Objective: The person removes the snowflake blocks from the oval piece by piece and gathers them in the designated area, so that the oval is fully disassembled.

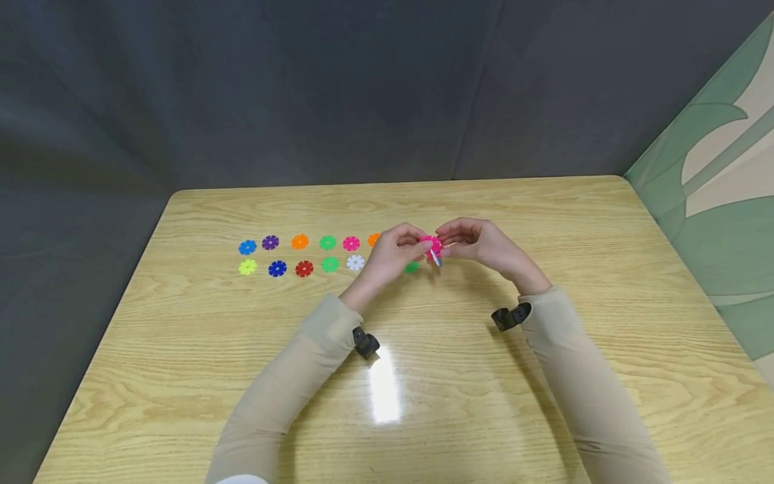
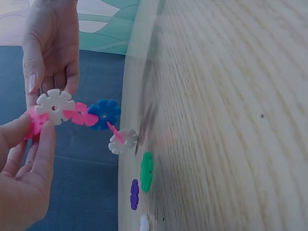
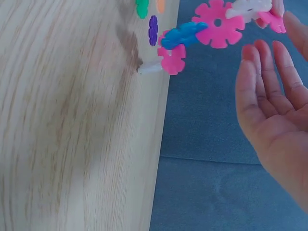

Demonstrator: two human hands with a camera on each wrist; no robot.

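Note:
A chain of slotted plastic flower discs hangs between the hands, alternating pink with white and blue. My left hand point(image 1: 393, 254) pinches the pink end disc point(image 2: 36, 122) between thumb and fingers. From there run a white disc point(image 2: 55, 107), a pink disc point(image 3: 219, 23), a blue disc point(image 2: 105, 114), another pink disc point(image 3: 172, 58) and a white disc point(image 2: 123, 141) at the lower end, close over the table. Beside the held end, my right hand point(image 1: 480, 245) has its fingers loosely bent, with nothing gripped; its fingertips are near the pink end disc.
Loose flower discs lie in two rows on the wooden table point(image 1: 459, 403), including a yellow disc point(image 1: 248, 267), a red disc point(image 1: 304, 269) and a green disc point(image 1: 328, 243). The left hand covers part of the rows. A dark curtain point(image 1: 363, 101) stands behind the table.

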